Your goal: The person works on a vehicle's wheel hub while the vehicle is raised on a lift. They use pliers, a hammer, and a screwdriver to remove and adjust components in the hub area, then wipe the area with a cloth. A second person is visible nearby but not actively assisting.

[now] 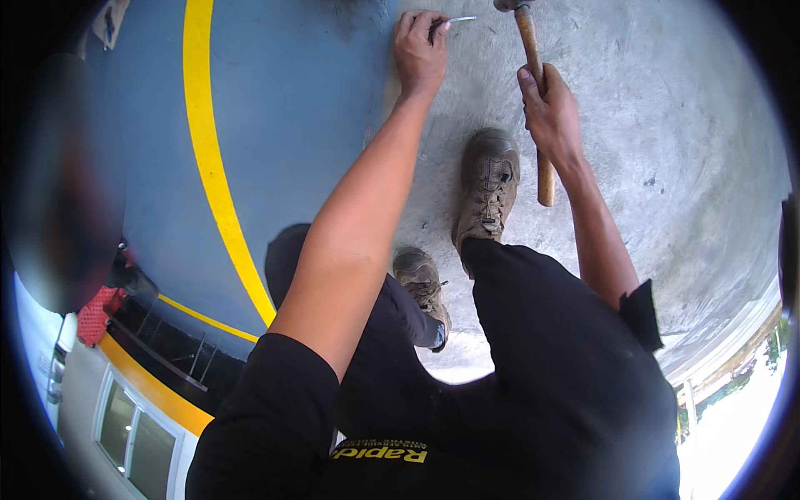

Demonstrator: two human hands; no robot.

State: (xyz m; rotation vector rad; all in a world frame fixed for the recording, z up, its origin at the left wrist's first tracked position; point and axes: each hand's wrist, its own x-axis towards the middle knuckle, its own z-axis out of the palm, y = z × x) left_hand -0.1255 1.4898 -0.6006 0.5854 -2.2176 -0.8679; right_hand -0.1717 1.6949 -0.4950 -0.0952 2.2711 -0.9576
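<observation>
Near the upper edge, left hand: bare left hand [421, 48], fingers pinched around a slim, silvery metal piece [464, 18], dark where it meets the fingers.
Metal piece, position: points rightward over pale concrete; whether its tip touches the floor cannot be told.
Right hand: bare right hand [552, 108], clasped about the middle of a hammer with a brown wooden handle [528, 42].
Hammer, position: handle nearly upright in the view, butt end beside a boot; dark metal head partly cut off by the upper edge, to the right of the metal piece and apart from it.
Step in hand: apparently readying the two tools together, with no blow visible.
Next move, as judged: keep the metal piece steady, line up the hammer head, keep fingertips clear.
Floor, right: grey, scuffed, mottled concrete [667, 133].
Floor, left: smooth blue-painted surface [283, 108], crossed by a curved-looking yellow stripe [201, 108].
Footing: two brown lace-up boots [490, 183], below black cloth trousers [575, 358].
Room, lower left: red perforated plastic object [100, 317]; white-framed window [137, 429] under an orange-yellow band [158, 392].
Room, lower right: bright daylight, green foliage [777, 346].
</observation>
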